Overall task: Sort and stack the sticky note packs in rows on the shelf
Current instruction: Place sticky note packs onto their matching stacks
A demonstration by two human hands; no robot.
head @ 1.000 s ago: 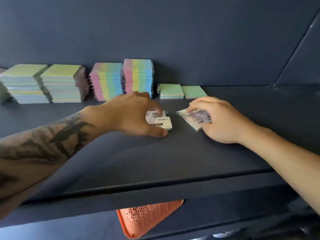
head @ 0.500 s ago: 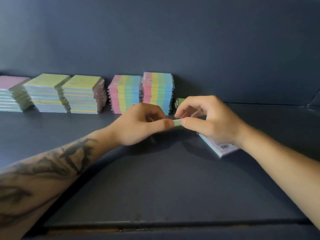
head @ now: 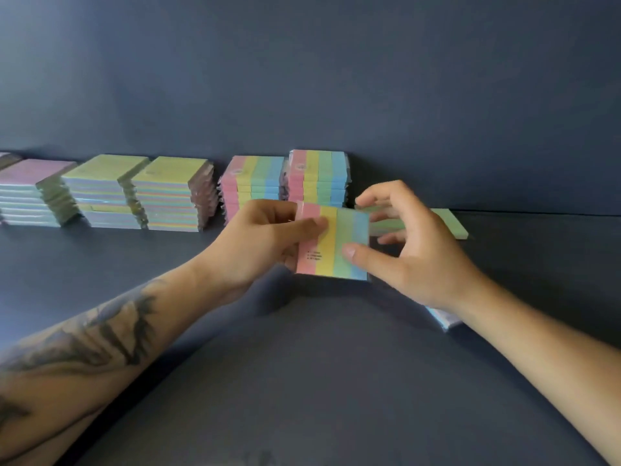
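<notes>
Dark blue-grey shelf board (head: 336, 381) runs bare from the near edge up to the two forearms, the widest free stretch in view. Above it both hands hold one striped pack (head: 331, 242) off the board, face toward the camera, its pink, yellow, green and blue bands upright. The left hand (head: 255, 243) grips the pink edge, thumb across the front; the right hand (head: 413, 260) pinches the blue edge with its thumb on the face and fingers curled behind. Under the right wrist a pale pack (head: 445, 319) lies flat, mostly hidden. Further back, a flat green pack (head: 448, 222) lies just right of the right hand's fingers, with open board beyond it. Against the back wall (head: 336, 79) stand two striped stacks (head: 317, 174) side by side, then, after a gap, green-topped stacks (head: 141, 193) and a pink-topped stack (head: 30, 193) leftward, touching in a row.
</notes>
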